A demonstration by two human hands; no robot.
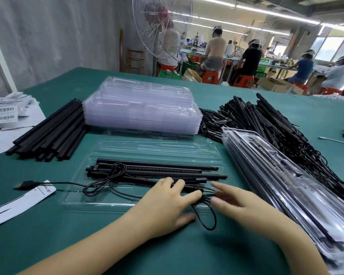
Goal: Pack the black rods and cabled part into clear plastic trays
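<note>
An open clear plastic tray lies on the green table in front of me. Several black rods lie lengthwise in it. A thin black cable loops across the tray, and its USB plug rests on the table to the left. My left hand lies on the tray's right part, fingers stretched over the rods and cable. My right hand, blurred, reaches in from the right, fingertips at a bundle of cable loops beside the left hand.
A stack of empty clear trays stands behind. Loose black rods lie at the left, a heap of cabled black parts at the right, packed trays in front of it. Paper labels lie far left, a fan stands behind.
</note>
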